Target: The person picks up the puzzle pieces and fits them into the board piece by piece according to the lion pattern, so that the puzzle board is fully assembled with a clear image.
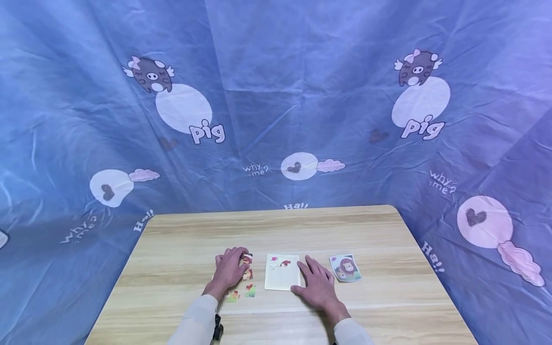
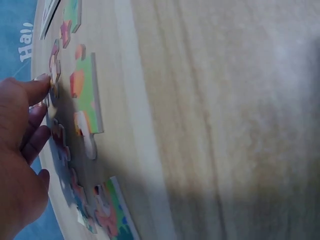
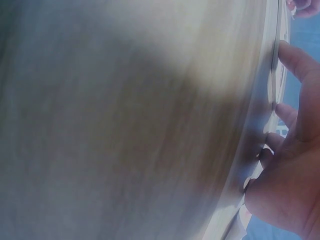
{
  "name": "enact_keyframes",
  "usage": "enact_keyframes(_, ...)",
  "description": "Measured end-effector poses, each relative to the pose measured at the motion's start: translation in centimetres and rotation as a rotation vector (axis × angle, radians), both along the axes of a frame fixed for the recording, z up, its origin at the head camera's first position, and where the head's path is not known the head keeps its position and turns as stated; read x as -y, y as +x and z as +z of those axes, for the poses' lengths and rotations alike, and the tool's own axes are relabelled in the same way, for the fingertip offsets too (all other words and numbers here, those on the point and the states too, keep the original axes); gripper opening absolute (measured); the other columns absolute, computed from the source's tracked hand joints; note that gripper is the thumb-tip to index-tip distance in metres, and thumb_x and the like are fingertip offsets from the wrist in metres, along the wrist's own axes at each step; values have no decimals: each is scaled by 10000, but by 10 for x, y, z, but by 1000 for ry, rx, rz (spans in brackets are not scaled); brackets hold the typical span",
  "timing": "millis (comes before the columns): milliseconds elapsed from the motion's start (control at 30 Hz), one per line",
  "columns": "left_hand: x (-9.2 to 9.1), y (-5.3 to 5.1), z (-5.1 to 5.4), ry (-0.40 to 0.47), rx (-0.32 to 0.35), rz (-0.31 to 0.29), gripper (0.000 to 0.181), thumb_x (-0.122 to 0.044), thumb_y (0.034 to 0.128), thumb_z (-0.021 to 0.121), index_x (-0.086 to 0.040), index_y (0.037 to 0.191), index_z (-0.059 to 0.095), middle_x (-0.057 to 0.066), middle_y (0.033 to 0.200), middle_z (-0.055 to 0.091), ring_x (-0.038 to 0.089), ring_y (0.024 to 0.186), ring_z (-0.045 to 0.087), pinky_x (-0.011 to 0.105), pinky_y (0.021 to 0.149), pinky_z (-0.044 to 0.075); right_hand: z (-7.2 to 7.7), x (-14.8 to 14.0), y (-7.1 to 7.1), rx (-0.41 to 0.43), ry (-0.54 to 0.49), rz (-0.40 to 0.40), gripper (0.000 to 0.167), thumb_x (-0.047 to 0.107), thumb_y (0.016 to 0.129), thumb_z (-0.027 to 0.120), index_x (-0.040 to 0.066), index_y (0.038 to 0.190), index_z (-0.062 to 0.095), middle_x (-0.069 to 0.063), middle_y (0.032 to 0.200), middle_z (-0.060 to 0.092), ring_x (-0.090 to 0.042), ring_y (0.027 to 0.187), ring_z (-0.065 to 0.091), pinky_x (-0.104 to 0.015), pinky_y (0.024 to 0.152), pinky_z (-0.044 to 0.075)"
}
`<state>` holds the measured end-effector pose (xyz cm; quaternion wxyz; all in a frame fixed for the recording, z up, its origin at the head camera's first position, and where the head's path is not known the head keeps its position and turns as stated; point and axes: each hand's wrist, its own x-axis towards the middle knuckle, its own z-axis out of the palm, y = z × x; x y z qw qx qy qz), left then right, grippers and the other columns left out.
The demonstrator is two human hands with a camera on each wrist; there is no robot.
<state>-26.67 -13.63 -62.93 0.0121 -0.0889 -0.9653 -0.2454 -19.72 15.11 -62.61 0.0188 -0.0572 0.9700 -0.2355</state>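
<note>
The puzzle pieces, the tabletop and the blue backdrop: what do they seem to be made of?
Puzzle pieces: probably thick cardboard or thin wood, with printed faces and plain greyish edges.
Tabletop: smooth wood or wood-look laminate; streaky grain shows, but not which.
Blue backdrop: likely thin printed fabric, slightly shiny, judging by its creases.

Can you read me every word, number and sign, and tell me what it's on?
"pig": twice on the cloth.
"why me?": three times on the cloth.
"Ha!!": three times on the cloth.
Any print on the card, tray or puzzle pieces is too small to read.
</note>
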Motion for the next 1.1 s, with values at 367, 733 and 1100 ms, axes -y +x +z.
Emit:
enact_keyframes(367, 2, 0, -1, 140, -53, 52, 198, -207, 873, 668, -223, 1071, 667, -114, 825, 634, 130, 843, 532, 426, 838, 300, -1, 2, 0, 57, -9, -23, 793, 571, 759, 684, 198, 1426, 472, -100, 1568, 315, -332, 1438, 287, -613, 1073, 237)
enact_keyframes(733, -5, -7, 3, 232, -53, 71, 182, -229, 857, 691, -238, 1037, 666, -141, 774, 614, 90, 823, 550, 381, 837, 345, 0, 4, -5, 55, -3, -34, 791, 581, 757, 681, 213, 1426, 473, -87, 1570, 318, -315, 1442, 287, -594, 1079, 237)
enact_keyframes(1100, -21, -8, 10, 316, -36, 45, 192, -225, 867, 688, -193, 1056, 673, -124, 744, 568, 117, 823, 551, 474, 982, 395, -3, 5, -8, 41, -1, -39, 793, 588, 750, 682, 222, 1423, 477, -80, 1570, 318, -305, 1442, 286, -596, 1069, 242)
